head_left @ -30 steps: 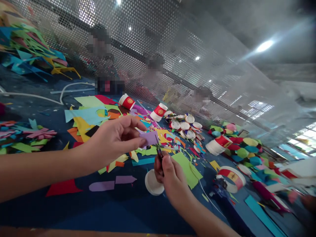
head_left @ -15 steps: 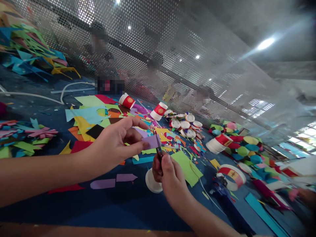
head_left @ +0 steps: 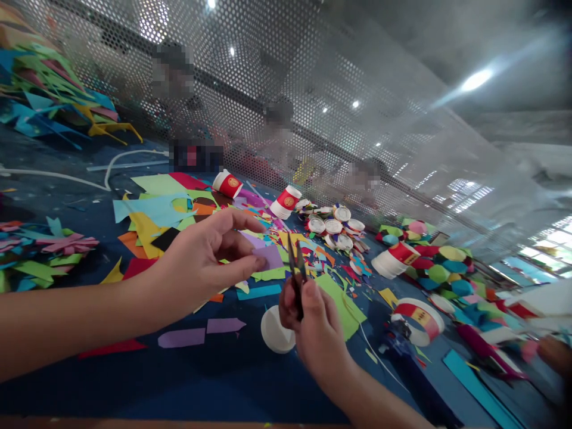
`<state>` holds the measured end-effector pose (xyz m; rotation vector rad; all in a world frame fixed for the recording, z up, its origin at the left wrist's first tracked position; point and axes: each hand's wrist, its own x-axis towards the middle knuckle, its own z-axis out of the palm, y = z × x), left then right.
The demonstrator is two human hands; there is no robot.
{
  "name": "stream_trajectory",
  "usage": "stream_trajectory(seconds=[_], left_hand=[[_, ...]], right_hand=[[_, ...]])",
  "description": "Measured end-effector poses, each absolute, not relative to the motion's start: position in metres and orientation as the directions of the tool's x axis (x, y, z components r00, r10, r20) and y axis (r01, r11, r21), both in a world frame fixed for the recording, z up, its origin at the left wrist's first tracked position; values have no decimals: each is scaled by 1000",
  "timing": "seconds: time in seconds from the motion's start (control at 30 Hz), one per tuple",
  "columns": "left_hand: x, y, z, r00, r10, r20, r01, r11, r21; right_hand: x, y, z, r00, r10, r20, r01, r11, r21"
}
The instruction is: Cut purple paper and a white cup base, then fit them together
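My left hand (head_left: 221, 250) pinches a small piece of purple paper (head_left: 271, 256) between thumb and fingers, above the table. In my right hand (head_left: 313, 316) is a pair of scissors (head_left: 297, 262), pointing up with the blades parted. The blades stand just right of the paper, apart from it. Below the hands a white paper cup bottom (head_left: 274, 329) lies on the blue table. Left of it are two cut purple paper strips (head_left: 182, 337), one with a pointed end.
Coloured paper scraps (head_left: 156, 208) cover the table behind my hands. Red-and-white paper cups (head_left: 285, 202) stand among them, and white discs (head_left: 333, 226) are heaped beyond. At right lie a cut cup ring (head_left: 420, 322), a blue glue gun (head_left: 415, 375) and a magenta tool (head_left: 491, 351).
The scissors have opened and moved right, away from the purple paper. A tiny purple scrap now lies beside the pointed strip. My left hand keeps its pinch.
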<state>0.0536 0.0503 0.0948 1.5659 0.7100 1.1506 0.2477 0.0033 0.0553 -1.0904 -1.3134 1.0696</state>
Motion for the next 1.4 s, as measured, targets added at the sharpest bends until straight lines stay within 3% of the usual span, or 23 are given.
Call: stream_trajectory(seconds=[0.03,0.1,0.17,0.2,0.4,0.5,0.6,0.73,0.8,0.9,1.0,1.4], left_hand=[[53,51,94,366,876,315,-100,-299,949],[53,55,91,373,880,296,-83,-286,955],[53,59,85,393,882,262,-40,-268,963],[53,61,82,409,880,240,-12,-258,966],[59,66,68,533,839,107,175,-233,956],[60,66,72,559,824,91,219,-252,942],[52,68,79,592,804,47,276,-257,926],[31,75,82,578,816,10,359,-265,895],[22,77,79,542,840,43,393,-299,870],[17,80,72,512,854,95,395,-332,857],[16,81,68,505,854,123,371,-343,863],[18,71,66,583,811,45,321,-281,905]], right_hand=[[251,7,61,30,982,184,51,182,-982],[264,17,73,130,967,219,258,181,-949],[284,31,83,171,938,300,626,132,-768],[295,39,87,182,928,324,701,108,-705],[346,74,80,139,905,403,889,66,-454],[347,73,82,57,889,454,914,136,-381],[330,57,92,-135,882,452,878,318,-358],[287,27,96,-547,776,314,692,630,-352],[264,18,90,-656,723,216,647,686,-333],[240,12,81,-595,800,75,737,581,-346],[231,13,77,-538,843,20,772,502,-391],[232,12,81,-476,875,89,699,437,-566]])
